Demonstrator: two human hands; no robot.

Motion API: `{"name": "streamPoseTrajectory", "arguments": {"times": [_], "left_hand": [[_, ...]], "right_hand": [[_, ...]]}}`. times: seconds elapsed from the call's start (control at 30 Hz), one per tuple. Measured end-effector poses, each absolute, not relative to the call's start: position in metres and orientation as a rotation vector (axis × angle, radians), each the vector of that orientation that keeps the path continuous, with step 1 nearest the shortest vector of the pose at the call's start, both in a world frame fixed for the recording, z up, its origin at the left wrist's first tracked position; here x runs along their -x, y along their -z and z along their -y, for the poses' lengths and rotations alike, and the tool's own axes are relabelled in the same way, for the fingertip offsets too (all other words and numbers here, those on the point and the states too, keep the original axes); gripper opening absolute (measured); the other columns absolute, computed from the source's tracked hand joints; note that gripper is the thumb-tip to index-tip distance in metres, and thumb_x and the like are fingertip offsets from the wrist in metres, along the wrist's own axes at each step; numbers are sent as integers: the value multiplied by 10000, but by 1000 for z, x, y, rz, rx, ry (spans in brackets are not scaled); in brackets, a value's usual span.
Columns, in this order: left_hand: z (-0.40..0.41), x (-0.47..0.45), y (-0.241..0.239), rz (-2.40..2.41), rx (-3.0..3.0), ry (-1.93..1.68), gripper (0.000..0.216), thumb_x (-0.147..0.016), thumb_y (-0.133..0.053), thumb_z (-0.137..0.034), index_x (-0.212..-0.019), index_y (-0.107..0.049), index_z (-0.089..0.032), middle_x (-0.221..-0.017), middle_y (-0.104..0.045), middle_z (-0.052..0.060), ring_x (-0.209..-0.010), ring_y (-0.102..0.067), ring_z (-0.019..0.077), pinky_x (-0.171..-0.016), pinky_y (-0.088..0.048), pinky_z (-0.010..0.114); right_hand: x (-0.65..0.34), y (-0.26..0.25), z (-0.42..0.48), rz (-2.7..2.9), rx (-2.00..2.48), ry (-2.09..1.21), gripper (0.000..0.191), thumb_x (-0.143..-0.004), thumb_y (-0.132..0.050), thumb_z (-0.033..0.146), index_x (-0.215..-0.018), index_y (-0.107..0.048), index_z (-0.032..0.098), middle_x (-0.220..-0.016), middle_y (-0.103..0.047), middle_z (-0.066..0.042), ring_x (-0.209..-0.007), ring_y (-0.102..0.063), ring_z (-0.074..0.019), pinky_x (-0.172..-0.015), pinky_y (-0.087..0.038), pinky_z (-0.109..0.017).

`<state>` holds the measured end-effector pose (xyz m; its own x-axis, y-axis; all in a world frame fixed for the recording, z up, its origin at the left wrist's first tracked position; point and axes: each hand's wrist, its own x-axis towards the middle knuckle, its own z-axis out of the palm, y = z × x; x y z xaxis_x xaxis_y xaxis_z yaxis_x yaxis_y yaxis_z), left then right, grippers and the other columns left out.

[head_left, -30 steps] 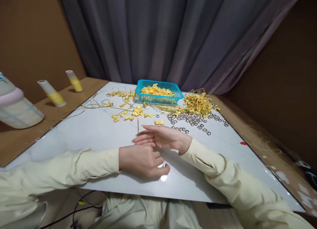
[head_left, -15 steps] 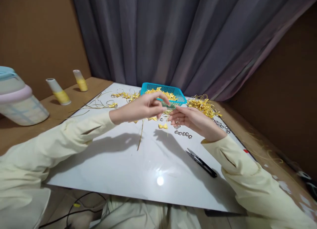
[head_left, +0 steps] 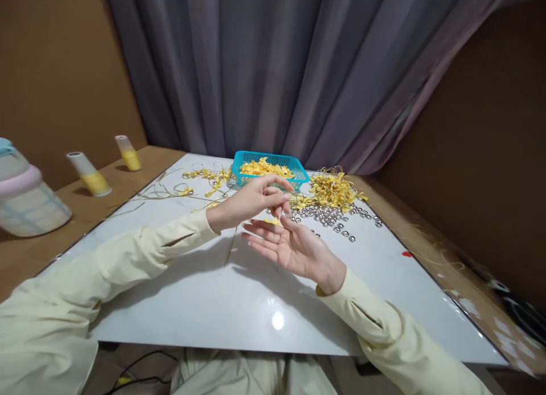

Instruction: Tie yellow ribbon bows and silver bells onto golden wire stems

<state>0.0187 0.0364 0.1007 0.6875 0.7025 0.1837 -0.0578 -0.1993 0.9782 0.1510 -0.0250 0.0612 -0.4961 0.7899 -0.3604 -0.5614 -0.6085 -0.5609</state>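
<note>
My left hand point(head_left: 258, 200) hovers over the middle of the white tabletop, palm down with fingers loosely bent; I see nothing held in it. Below and to its right, my right hand point(head_left: 294, 248) is turned palm up, fingers stretched out and bare. The right hand's fingertips come close to the left fingers; whether they touch I cannot tell. A yellow ribbon bow point(head_left: 272, 222) lies partly hidden behind the right fingers. Just beyond the hands, a blue basket point(head_left: 302, 177) holds yellow bows. Many silvery beads or gems point(head_left: 323, 215) lie to the right.
A heap of yellow bows with strings point(head_left: 334, 190) sits right of the basket. More bows point(head_left: 215, 179) and loose cords point(head_left: 145, 197) lie at the left. Two yellow thread spools point(head_left: 90, 176) and a lidded cup point(head_left: 32, 204) stand on the brown surface. A grey curtain point(head_left: 239, 70) hangs behind.
My right hand has come nearer and left, turning palm up with fingers spread. The left hand has lowered slightly. The black thread snips have gone from sight, and more silvery pieces are exposed.
</note>
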Motion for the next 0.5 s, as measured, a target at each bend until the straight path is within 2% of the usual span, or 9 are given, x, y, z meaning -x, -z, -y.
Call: {"name": "streamPoseTrajectory", "arguments": {"times": [0.1,0.2,0.33,0.43,0.5], "left_hand": [[-25,-27,-89,-456,-1661,-652,150,-855,-526,-182,-999,-505,-144,-649,-565,-36,-572,-546,84,-550,-433,202],[-15,-34,-77,-324,-1757,-585,151,-883,-488,-204,-1022,-505,-146,-656,-541,-35,-592,-548,91,-579,-439,217],[-1,-39,-65,-191,-2023,-525,158,-914,-430,-183,-1058,-487,-153,-735,-596,1,-628,-551,99,-620,-452,230],[12,-39,-57,-120,-2305,-547,161,-917,-420,-156,-1058,-496,-143,-730,-623,16,-629,-549,112,-677,-457,258],[21,-38,-50,-3,-2496,-626,189,-920,-396,-135,-1076,-499,-115,-757,-642,51,-683,-562,140,-737,-453,294]], "right_hand": [[-165,-50,23,473,759,-1945,413,-988,-257,308,-841,-601,134,-763,-695,-48,-793,-679,-121,-837,-511,-261],[-183,-44,27,604,776,-1811,236,-921,-445,220,-763,-608,155,-613,-647,7,-569,-625,-90,-657,-519,-201],[-203,-44,39,654,861,-1775,90,-800,-632,251,-799,-636,161,-666,-656,-2,-558,-605,-116,-561,-511,-233],[-215,-47,50,390,900,-1698,180,-705,-730,191,-854,-632,171,-733,-661,23,-583,-594,-77,-535,-498,-182],[-221,-48,58,271,886,-1668,254,-646,-772,144,-850,-620,156,-726,-646,41,-516,-541,-36,-479,-465,-147]]}}
